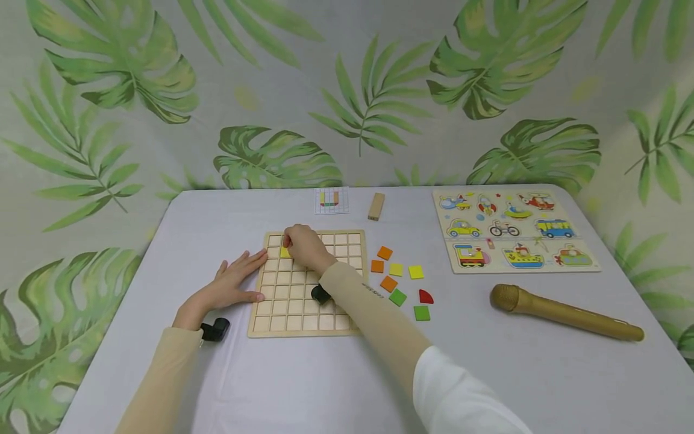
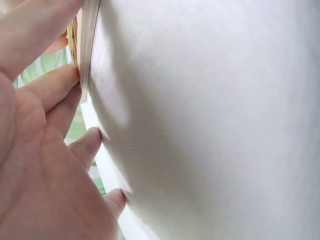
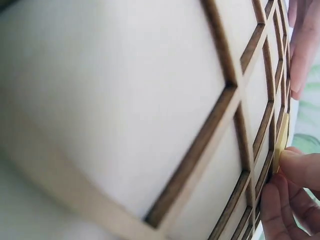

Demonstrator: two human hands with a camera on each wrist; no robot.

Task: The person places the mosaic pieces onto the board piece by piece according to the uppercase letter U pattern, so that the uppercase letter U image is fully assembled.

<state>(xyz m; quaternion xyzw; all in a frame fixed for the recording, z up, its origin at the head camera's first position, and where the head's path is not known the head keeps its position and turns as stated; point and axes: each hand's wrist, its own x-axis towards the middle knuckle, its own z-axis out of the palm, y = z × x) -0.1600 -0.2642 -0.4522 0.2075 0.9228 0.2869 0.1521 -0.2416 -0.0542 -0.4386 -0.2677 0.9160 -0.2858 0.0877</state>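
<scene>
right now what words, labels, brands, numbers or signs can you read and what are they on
None can be read.
Beige right sleeve: dark print, too small and blurred to read.
Picture puzzle: any lettering is too small to tell.
Grid board: no lettering visible.

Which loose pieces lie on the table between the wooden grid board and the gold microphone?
Between the wooden grid board and gold microphone, the head view shows three orange squares, two yellow squares, two green squares and a red quarter-circle.

right hand (image 1: 306, 244): one yellow tile (image 1: 284, 253). rightward: three orange tiles (image 1: 388, 284), two yellow tiles (image 1: 415, 272), two green tiles (image 1: 422, 313), one red piece (image 1: 426, 296).
</scene>
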